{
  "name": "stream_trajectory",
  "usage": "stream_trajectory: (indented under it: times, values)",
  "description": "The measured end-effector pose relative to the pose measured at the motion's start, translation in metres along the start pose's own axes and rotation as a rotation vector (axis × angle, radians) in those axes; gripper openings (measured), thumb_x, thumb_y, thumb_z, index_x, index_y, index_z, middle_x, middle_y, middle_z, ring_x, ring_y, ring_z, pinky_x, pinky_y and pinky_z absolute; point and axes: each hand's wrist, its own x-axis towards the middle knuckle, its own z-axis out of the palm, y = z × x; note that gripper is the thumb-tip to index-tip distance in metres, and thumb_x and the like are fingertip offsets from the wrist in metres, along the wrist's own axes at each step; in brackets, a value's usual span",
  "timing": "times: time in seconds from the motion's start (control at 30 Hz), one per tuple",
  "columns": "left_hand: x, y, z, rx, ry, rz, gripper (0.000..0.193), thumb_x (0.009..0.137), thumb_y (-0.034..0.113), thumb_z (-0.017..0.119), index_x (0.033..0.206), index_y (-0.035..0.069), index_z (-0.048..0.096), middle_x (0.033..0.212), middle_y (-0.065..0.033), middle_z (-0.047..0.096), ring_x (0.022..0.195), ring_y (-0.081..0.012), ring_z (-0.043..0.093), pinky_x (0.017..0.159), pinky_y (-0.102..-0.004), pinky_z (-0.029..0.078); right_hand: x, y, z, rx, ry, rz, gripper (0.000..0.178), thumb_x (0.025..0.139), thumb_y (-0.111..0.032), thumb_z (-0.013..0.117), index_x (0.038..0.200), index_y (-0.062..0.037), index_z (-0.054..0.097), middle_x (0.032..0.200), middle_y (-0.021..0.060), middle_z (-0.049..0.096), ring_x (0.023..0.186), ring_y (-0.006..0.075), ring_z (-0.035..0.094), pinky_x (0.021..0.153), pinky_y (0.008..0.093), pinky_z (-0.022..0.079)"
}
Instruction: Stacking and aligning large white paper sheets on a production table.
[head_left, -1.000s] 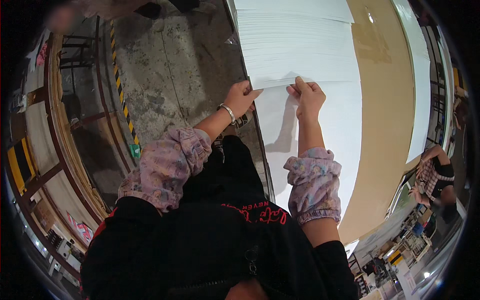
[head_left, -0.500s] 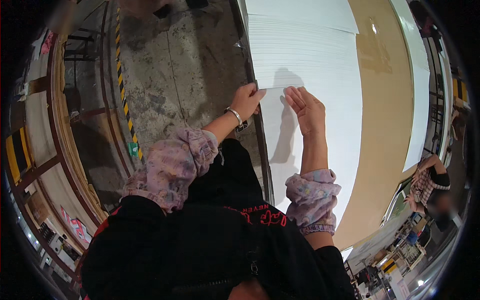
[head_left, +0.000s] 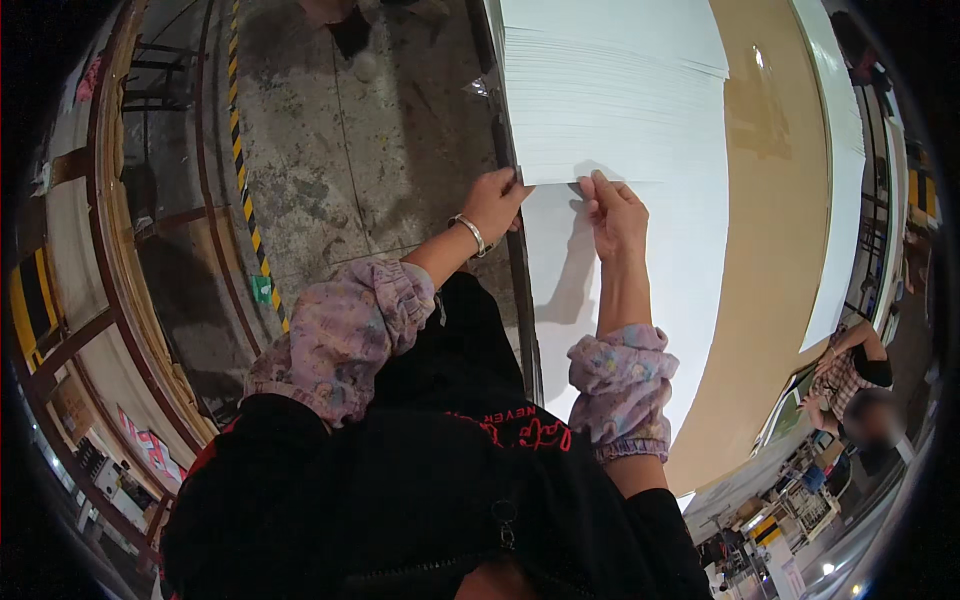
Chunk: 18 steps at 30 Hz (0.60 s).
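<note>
Head view shows a tall stack of white paper sheets [head_left: 610,110] lying on a broad surface [head_left: 770,200] of pale brown board, with the stack's near edge fanned into fine steps. The stack serves as the landmark. At its near edge, the left hand [head_left: 493,203] is closed on the left corner, fingers curled over the lip, and the right hand [head_left: 615,210] is pinched on the same edge just beside it, thumb and fingertips pressed to the paper. Below that edge a single large white sheet [head_left: 640,300] is spread flat toward the body.

Such paper is judged light sheet by sheet but heavy as a block; thin, limp and easily creased, with smooth faces that slide over one another. A hold is best taken at the near edge and corner, where the steps let a few sheets be separated, and both hands are best kept apart along that edge so the sheet is not buckled.

Left of the stack, a dark metal rim [head_left: 520,290] of the surface is seen, and beyond it a stained concrete floor [head_left: 390,140] with a yellow-and-black striped line [head_left: 245,190]. Right of the stack, well apart, another long white pile [head_left: 850,170] is laid along the board. Far below and right of the stack, another person [head_left: 850,375] in a checked top is seen at a cluttered bench.
</note>
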Motion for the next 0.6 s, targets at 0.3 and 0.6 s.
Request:
stream_trajectory:
  times: [0.3,0.6]
  values:
    - [0.004,-0.001,-0.002,-0.006,-0.027,0.02,0.032,0.084,0.026,0.062,0.07,-0.001,0.051,0.055,-0.0039,0.052,0.045,-0.0108,0.054,0.041,-0.0243,0.045,0.007,-0.003,0.012,-0.123,0.134,-0.052,0.014,0.081,-0.009,0.066,0.077,0.0007,0.057,0.073,0.0115,0.064,0.063,0.0129,0.061,0.052,0.0191,0.047]
    - [0.002,0.006,-0.004,-0.057,-0.03,0.073,0.036,0.082,0.028,0.064,0.065,0.003,0.045,0.055,-0.0015,0.049,0.046,-0.0085,0.05,0.041,-0.0242,0.042,0.008,-0.008,0.006,-0.251,0.043,-0.045,0.019,0.083,-0.013,0.064,0.081,0.0052,0.058,0.076,0.0149,0.064,0.059,0.0146,0.06,0.058,0.0242,0.053]
